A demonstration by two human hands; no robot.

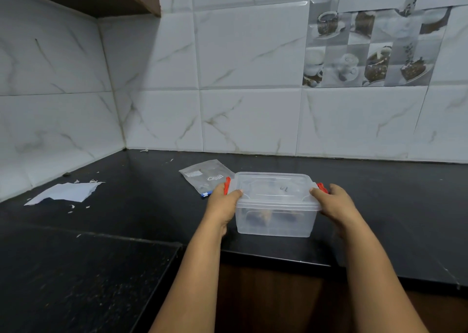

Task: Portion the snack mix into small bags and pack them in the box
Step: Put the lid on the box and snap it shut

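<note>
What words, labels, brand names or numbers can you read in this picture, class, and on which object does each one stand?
"URBO", or close to it: white lettering seen upside down on the clear zip bag; the last letters are unsure.
White sticker on the same bag: print too small to read.
Dark handwritten mark on the box lid: perhaps "7", not certain.
Picture tiles on the wall: cups and desserts only, no text readable.
</note>
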